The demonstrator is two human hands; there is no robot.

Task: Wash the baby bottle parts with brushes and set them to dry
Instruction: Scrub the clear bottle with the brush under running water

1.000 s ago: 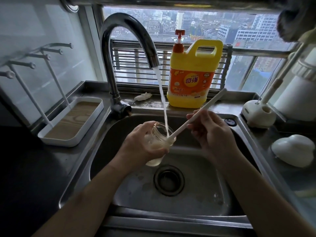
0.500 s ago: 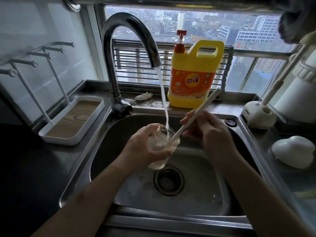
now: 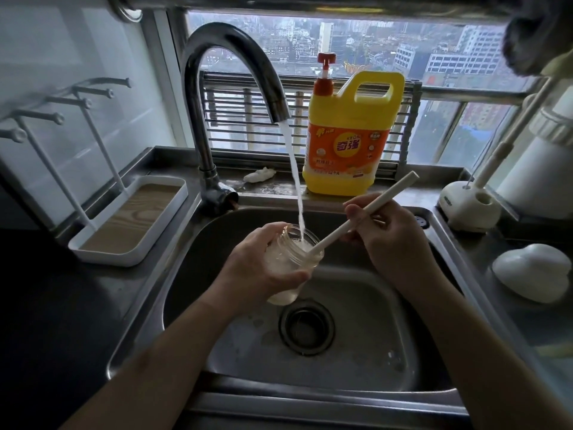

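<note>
My left hand grips a clear baby bottle over the steel sink, its open mouth tilted up and to the right. Water from the curved tap runs into the mouth, and the bottle is foamy inside. My right hand holds the white handle of a bottle brush; its head is inside the bottle and hidden. A white drying rack with upright pegs stands on the counter at the left.
A yellow dish soap jug with a red pump stands on the ledge behind the sink. At the right are a white brush stand holding another brush and a white dome-shaped part. The drain lies below the bottle.
The brush handle slid deeper into the bottle and back out a little, with my right hand shifting along it. The bottle stays under the running water.
</note>
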